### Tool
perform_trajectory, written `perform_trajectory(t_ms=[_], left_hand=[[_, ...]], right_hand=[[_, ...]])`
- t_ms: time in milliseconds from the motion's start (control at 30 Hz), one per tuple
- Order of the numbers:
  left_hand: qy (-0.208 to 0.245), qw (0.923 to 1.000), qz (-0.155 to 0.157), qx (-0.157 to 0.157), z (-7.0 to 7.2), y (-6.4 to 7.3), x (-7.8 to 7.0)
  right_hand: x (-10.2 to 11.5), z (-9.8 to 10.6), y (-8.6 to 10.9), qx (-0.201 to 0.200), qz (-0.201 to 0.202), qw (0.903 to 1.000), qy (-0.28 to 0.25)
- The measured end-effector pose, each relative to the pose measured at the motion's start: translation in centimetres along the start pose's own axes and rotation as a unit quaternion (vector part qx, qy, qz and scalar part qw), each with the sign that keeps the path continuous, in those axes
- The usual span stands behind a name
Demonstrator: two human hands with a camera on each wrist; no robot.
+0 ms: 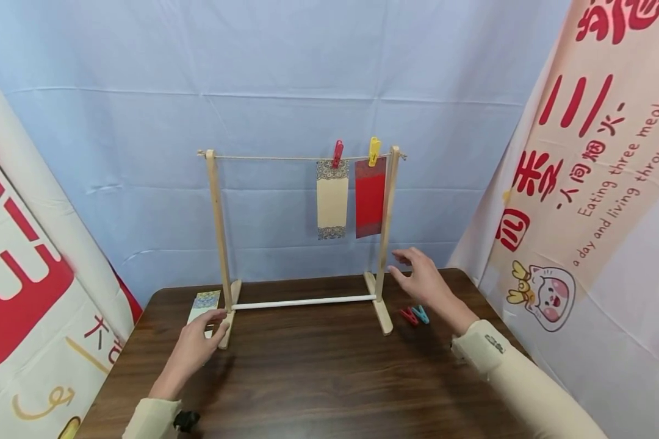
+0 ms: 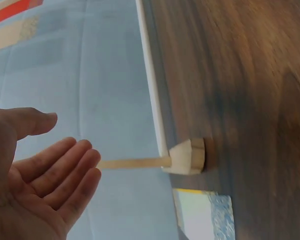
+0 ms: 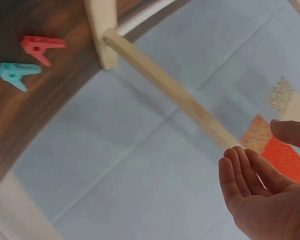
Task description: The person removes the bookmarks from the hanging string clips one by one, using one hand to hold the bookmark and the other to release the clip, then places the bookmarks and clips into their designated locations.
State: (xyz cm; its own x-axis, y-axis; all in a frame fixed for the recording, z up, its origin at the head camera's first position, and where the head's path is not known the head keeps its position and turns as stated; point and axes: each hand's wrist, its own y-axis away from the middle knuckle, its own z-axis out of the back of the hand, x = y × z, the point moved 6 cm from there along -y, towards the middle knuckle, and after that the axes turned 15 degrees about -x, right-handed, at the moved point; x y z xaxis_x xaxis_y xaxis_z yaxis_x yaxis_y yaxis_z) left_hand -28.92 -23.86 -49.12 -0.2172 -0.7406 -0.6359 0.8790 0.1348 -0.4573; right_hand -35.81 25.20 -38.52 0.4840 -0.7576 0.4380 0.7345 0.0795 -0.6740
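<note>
At a brown table (image 1: pixel 318 378), a person's left hand (image 1: pixel 192 346) — fingers lying side by side, thumb apart, nothing gripped — is poised near the left foot of a wooden frame (image 1: pixel 387 225) and close to a blue-patterned card (image 1: pixel 206 300) lying flat beside that foot; whether another card lies beneath it cannot be told. The right hand (image 1: pixel 421 281), also holding nothing, its fingers close together and thumb apart, hovers just outside the right post, near a red clothespin (image 1: pixel 409 316) and a blue clothespin (image 1: pixel 420 314) laid next to each other on the tabletop, seemingly for easy reach. A cord (image 1: pixel 274 159) spans the tops of the posts, apparently knotted at their outer sides to keep it taut. From it hang a cream card (image 1: pixel 332 204), held by a red peg (image 1: pixel 337 154), and a red card (image 1: pixel 370 198), held by a yellow peg (image 1: pixel 374 151) — each pinched at its top edge, likely so the face shows in full. The crosswise feet and low white bar (image 1: pixel 304 302) probably keep the frame upright and steady
</note>
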Motion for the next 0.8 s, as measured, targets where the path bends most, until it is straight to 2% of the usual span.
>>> perform_trajectory(t_ms=[200,600,800], left_hand=[[0.019,0.9997,-0.013,-0.002,-0.5,-0.4,-1.3],[0.05,0.9973,-0.041,-0.033,-2.1,-0.9,-3.8],[0.061,0.9956,-0.051,-0.048,-2.4,-1.5,-4.9]], right_hand=[[2.2,1.1,-1.6,-0.003,0.024,0.9997,-0.007],[5.2,2.2,-4.4,0.005,0.063,0.9975,-0.03],[6.1,2.4,-5.8,0.013,0.057,0.9972,-0.046]])
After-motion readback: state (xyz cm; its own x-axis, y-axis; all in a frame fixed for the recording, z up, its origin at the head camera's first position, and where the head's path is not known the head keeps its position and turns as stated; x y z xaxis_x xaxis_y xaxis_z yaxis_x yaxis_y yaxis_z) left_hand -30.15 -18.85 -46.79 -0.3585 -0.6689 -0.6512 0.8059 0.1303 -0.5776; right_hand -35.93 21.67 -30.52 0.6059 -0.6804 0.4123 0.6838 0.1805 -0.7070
